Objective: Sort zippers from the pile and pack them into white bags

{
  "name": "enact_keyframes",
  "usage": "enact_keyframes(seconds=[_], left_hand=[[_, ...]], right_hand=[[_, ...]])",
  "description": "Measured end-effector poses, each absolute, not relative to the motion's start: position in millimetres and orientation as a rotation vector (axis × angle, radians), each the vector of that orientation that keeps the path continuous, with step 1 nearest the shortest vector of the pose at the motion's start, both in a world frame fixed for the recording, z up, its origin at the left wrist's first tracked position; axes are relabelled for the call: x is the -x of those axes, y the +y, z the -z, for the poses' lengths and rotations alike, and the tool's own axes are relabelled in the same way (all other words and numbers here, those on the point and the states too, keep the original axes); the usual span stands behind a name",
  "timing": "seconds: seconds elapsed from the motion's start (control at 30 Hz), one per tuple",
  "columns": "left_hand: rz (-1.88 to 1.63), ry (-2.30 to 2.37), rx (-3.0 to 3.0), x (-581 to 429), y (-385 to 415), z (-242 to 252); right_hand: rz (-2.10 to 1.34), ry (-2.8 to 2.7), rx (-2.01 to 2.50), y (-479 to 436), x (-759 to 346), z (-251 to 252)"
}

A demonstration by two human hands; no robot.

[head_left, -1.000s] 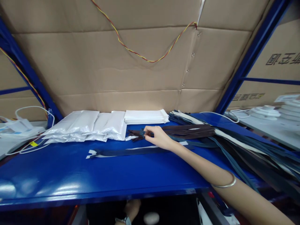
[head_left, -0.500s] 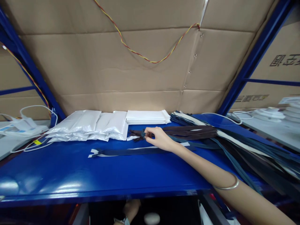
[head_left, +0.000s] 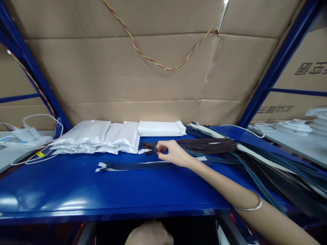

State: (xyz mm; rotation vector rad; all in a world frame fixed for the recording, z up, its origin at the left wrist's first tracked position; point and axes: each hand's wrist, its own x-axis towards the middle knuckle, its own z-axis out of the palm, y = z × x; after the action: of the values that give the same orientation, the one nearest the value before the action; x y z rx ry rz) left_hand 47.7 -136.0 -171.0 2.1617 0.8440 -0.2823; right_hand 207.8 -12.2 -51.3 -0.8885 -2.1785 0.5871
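My right hand [head_left: 167, 153] reaches in from the right, thumb and forefinger pinched on the end of a dark teal zipper [head_left: 155, 148]. Just beyond it lie brown zippers [head_left: 209, 145], their ends poking out left of my fingers. A dark blue zipper [head_left: 138, 166] with white ends lies flat on the blue shelf [head_left: 122, 190], nearer than my right hand. My left hand [head_left: 149, 234] is low at the bottom edge, below the shelf's front; it is blurred and its fingers cannot be made out.
White plastic packets [head_left: 94, 136] are stacked at the back left, beside a flat white stack [head_left: 160, 128]. Long zippers in teal, white and black [head_left: 276, 170] spread to the right. White cables [head_left: 30, 161] lie at left. Blue posts [head_left: 276, 68] frame the cardboard backing [head_left: 153, 81].
My left hand has come up and nearer at the bottom edge, and its wrist with the watch is out of view. My right hand has shifted very slightly left, still pinching the teal zipper.
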Motion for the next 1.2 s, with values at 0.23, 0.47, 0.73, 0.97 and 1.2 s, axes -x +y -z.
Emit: enact_keyframes(seconds=[0.23, 0.47, 0.73, 0.97, 1.2], left_hand=[[0.018, 0.614, -2.178, -36.2, -140.8, 17.9], [-0.879, 1.306, -2.226, 2.0, -47.6, -10.4], [-0.696, 1.289, -2.454, -15.2, -30.8, 19.4], [-0.754, 1.403, -2.580, -19.4, -36.1, 32.0], [-0.690, 1.581, -2.832, -21.0, -35.0, 32.7]], right_hand=[[-0.743, -2.200, 0.850, -16.8, -205.1, 49.2], [-0.750, -2.260, 0.843, -23.3, -200.6, 44.3], [-0.726, -2.206, 0.907, -21.1, -195.9, 45.0], [-0.707, -2.105, 0.908, -19.3, -194.1, 48.4], [-0.707, -2.153, 0.861, -23.5, -193.0, 43.3]])
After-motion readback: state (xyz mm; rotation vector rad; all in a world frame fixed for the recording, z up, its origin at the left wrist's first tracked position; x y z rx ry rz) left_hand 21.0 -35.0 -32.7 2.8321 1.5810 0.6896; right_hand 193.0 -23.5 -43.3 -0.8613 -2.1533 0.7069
